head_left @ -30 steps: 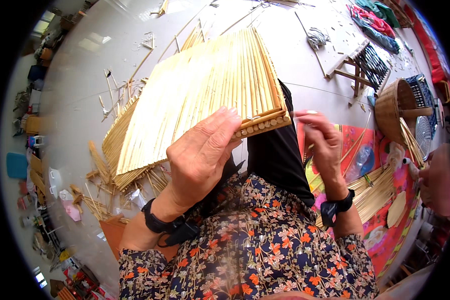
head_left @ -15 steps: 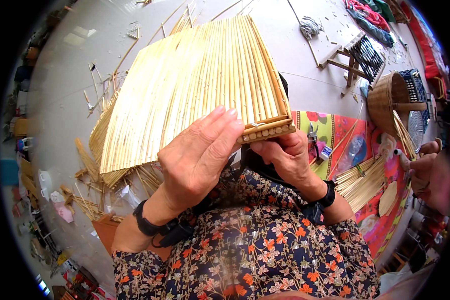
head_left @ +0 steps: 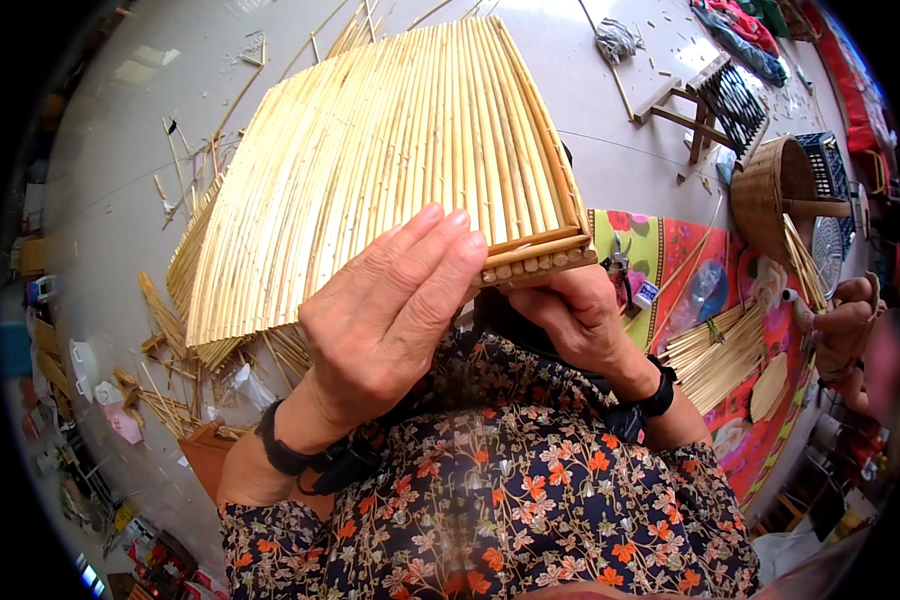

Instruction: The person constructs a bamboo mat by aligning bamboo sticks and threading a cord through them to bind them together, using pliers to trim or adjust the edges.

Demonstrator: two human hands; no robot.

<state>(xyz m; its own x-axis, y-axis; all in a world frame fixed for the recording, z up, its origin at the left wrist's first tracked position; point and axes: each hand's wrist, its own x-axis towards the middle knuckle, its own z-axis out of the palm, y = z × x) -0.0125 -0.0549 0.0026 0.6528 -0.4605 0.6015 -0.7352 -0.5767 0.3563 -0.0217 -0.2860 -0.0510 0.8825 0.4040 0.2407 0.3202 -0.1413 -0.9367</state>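
Observation:
A broad panel of pale straw-coloured stalks (head_left: 360, 160), laid side by side, is held up in front of me and tilted. Darker stalks border its right side and near edge, where several cut ends show. My left hand (head_left: 390, 310) grips the near edge, its fingers pressed together over the top face and the thumb out of sight. Beneath the near right corner, my right hand (head_left: 575, 315) is closed on the panel from below, with its fingertips hidden. Dark bands circle both wrists.
Loose stalks and scraps (head_left: 175, 395) litter the floor at left. On a red flowered cloth (head_left: 660, 240) at right lie pliers (head_left: 618, 255) and a bundle of stalks (head_left: 715, 355). Beyond are a wooden folding stool (head_left: 705, 115) and a woven basket (head_left: 770, 195). Another person's hand (head_left: 850, 320) shows far right.
The panel has shifted slightly left and up, with both hands keeping their hold. At the far right, the other person's hand has moved a little.

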